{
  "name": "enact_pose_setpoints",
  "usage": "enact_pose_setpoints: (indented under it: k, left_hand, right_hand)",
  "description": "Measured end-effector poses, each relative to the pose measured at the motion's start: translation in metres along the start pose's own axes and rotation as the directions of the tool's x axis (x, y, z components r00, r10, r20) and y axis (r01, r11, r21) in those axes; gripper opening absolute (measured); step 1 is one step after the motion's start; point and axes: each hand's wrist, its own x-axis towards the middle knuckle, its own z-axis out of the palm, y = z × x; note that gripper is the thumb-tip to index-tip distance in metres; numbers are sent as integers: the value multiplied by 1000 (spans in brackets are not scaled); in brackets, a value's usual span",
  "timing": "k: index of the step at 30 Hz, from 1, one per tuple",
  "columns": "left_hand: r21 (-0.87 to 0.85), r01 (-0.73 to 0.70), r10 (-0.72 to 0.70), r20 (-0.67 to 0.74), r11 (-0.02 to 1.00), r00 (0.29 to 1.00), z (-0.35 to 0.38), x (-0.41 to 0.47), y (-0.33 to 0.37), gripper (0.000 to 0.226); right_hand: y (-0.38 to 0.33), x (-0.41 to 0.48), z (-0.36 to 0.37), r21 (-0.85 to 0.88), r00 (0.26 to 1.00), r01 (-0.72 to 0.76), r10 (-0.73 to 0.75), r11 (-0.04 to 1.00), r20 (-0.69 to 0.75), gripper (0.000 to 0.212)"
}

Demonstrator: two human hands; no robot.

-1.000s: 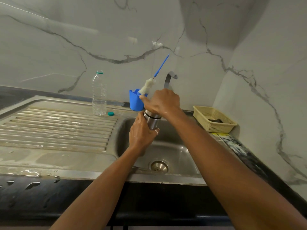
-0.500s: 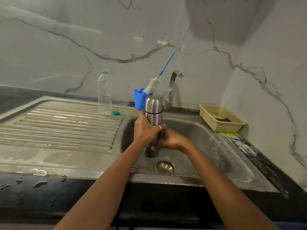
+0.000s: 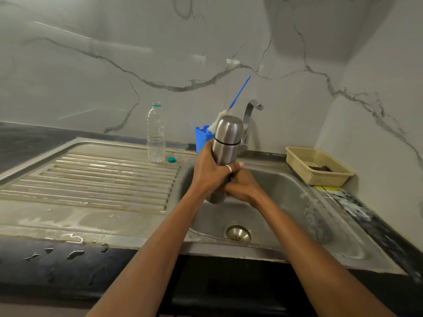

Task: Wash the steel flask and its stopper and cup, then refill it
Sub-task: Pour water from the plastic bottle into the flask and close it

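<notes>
Both hands grip the steel flask [image 3: 226,143] above the sink's [image 3: 297,202] back-left corner, left hand [image 3: 210,172] wrapped round its middle, right hand [image 3: 242,187] round its base, long axis near upright, cup [image 3: 229,126] uppermost, nearer the left hand.

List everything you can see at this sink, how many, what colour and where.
sink: one, steel, in the black counter, drainboard on its left
steel flask: one, silver, cup on, held above the sink
water bottle: one, clear, on the drainboard
bottle cap: one, teal, beside the water bottle
holder: one, blue, behind the flask
bottle brush: one, blue handle, white head, in the holder
tap: one, silver, behind the sink
basket: one, beige, right of the sink
left hand: one, grips the flask's middle
right hand: one, grips the flask lower down
</notes>
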Motion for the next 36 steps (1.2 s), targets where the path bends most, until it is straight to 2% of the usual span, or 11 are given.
enact_pose_setpoints:
  k: [2,7,12,16,21,26,36]
  left_hand:
    - [19,5,-6,16,1000,1000,-17,5,9,74]
    - [130,43,-44,3,991,999,-95,16,22,80]
    - [265,67,-59,-39,962,997,-175,24,24,69]
    - [244,91,-80,-56,966,995,-215,33,7,62]
    - [175,119,-108,-73,977,991,-234,37,-22,53]
    - [158,121,-111,-68,980,992,-237,41,-43,46]
    - [74,156,-153,-40,985,987,-231,48,-65,50]
  right_hand:
    - [-17,7,0,-18,1000,21,-21,1000,-12,52]
    - [-76,27,28,15,998,68,-68,998,5,27]
    - [-127,51,83,34,995,89,-91,995,51,46]
    - [-151,69,120,66,992,92,-97,994,77,52]
    - [-156,88,153,25,991,49,-52,998,127,57]
    - [-148,99,168,25,988,33,-36,999,148,50]
    - [-135,110,180,-73,993,44,-35,996,114,50]
